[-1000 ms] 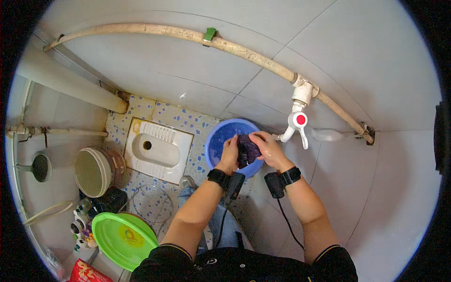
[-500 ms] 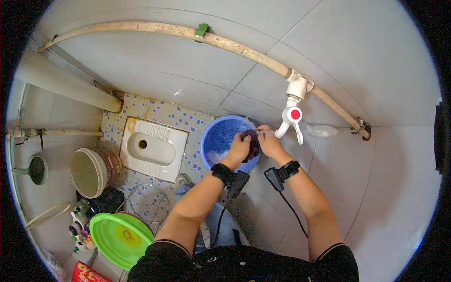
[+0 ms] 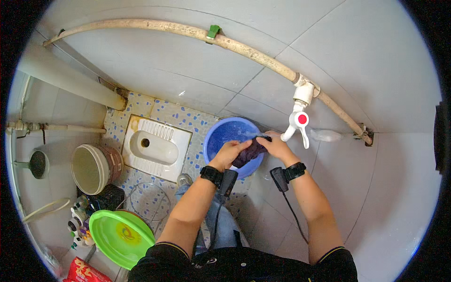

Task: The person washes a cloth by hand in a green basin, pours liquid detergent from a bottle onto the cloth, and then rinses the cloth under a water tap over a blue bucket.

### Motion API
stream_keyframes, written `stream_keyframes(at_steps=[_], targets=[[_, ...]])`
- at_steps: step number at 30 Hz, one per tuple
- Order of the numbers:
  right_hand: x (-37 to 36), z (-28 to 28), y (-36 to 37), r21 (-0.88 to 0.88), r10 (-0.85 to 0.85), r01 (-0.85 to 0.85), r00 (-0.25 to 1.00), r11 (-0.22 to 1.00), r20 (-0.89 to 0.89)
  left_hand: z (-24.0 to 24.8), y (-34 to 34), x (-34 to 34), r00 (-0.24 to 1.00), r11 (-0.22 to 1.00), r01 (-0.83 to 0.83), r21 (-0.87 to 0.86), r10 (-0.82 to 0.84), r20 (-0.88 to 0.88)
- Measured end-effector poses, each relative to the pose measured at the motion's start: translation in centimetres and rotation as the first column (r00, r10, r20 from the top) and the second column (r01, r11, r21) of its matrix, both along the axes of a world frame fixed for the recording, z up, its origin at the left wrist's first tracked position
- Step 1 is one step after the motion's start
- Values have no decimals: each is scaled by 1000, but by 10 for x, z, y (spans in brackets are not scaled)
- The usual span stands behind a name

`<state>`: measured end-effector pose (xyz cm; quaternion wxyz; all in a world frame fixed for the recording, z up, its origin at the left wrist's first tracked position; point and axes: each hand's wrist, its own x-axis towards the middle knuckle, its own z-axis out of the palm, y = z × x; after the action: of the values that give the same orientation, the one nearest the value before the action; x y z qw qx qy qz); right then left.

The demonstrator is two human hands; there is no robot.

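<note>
Between my two hands is a dark purple, wet-looking cloth (image 3: 250, 154), stretched a little above a blue bucket (image 3: 216, 132). My left hand (image 3: 230, 153) grips its left side, fingers closed. At the upper right end, my right hand (image 3: 276, 145) pinches the cloth just under the spout of a white tap (image 3: 298, 120) with a red dot on its handle. Water runs at the spout by my right hand, and some water shows in the bucket. What kind of cloth item it is, I cannot make out.
A white squat toilet (image 3: 157, 148) is set in the speckled floor left of the bucket. Further left stand a pale tub (image 3: 88, 170) and a green basin (image 3: 112, 242). A beige pipe (image 3: 188, 31) runs along the wall, and a wire rack (image 3: 149, 202) lies near my leg.
The cloth, bunched before, is now spread wider between my hands. My left hand has shifted slightly left and down, my right slightly right. The view has tilted a little.
</note>
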<state>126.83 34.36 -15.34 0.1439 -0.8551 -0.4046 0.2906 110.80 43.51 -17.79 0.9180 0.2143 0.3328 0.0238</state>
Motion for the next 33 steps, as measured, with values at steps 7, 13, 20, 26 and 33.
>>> stream_keyframes(at_steps=[7, 13, 20, 26, 33], targets=[[14, 30, 2, 74, -152, 204, 886, 976, -438, -10, 3, -14, 930, 899, 366, 240, -346, -124], [2, 82, 10, -57, 156, -173, 961, 983, -228, -31, 20, -25, 940, 928, -341, -153, 336, -58], [17, 44, -11, -101, 287, -279, 954, 955, 81, -66, 27, -28, 951, 948, -308, -74, 306, -40], [6, 64, 6, 100, 32, 14, 896, 995, -442, -107, 32, -63, 809, 871, -456, 182, 491, -322], [22, 2, -19, 313, -53, 274, 823, 909, -566, -103, -7, -36, 946, 951, -292, -98, 272, -174]])
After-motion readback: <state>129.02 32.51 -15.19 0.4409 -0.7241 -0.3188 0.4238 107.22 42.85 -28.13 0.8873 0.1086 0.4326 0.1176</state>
